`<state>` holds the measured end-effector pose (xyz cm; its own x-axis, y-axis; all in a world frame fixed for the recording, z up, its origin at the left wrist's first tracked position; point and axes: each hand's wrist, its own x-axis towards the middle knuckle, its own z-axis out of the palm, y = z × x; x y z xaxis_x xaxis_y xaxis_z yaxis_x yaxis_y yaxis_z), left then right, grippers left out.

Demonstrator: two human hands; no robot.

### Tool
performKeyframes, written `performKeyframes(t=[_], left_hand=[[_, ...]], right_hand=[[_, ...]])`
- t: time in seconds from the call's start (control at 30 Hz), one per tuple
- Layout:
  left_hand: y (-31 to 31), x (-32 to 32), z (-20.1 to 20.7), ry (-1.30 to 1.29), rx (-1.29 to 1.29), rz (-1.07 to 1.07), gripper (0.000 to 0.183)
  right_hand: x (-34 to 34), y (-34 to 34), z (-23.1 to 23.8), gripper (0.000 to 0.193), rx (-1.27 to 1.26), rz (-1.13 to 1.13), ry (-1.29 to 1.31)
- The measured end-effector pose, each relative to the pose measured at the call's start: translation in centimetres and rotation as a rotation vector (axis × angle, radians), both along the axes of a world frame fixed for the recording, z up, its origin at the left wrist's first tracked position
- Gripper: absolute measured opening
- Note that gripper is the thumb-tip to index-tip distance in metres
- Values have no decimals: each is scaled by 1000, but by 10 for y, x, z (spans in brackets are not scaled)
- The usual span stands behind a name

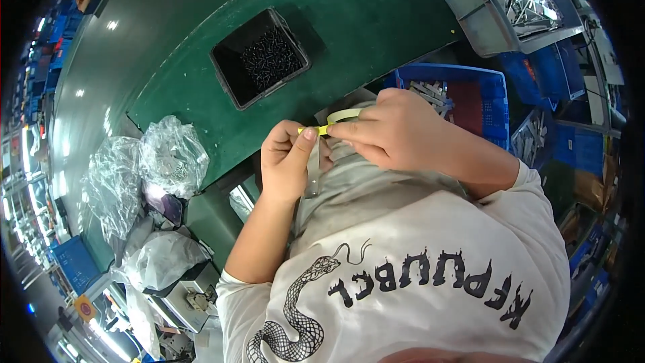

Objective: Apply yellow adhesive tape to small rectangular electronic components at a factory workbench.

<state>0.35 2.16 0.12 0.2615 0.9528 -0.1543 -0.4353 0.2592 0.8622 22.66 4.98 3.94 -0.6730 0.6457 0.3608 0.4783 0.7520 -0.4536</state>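
Observation:
My left hand (pixel 285 158) is closed, its thumb and fingers pinching a flat, narrow metal strip (pixel 313 178) that hangs down in front of my shirt. Across the top of this strip lies bright yellow tape (pixel 322 130), under my left thumb tip. My right hand (pixel 396 131) is closed as well, fingertips pressed on the tape close to the left thumb. From under the right fingers shows a pale yellow curved band (pixel 345 115), which looks like the edge of a tape roll; most of it is hidden by that hand.
A black bin (pixel 262 57) of small dark screw-like parts stands on the green table (pixel 376 7). Clear plastic bags (pixel 171 154) lie at left. At right are a blue crate (pixel 494 94) with metal pieces and a grey bin (pixel 484 23) of metal parts.

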Motion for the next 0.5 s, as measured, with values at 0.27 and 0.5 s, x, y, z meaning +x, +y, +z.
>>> performKeyframes(t=[0.27,0.5], left_hand=[[24,12,61,774,188,194,13],[90,20,78,893,165,256,24]], right_hand=[[13,41,18,28,530,-7,-92],[6,99,18,26,652,-112,-115]])
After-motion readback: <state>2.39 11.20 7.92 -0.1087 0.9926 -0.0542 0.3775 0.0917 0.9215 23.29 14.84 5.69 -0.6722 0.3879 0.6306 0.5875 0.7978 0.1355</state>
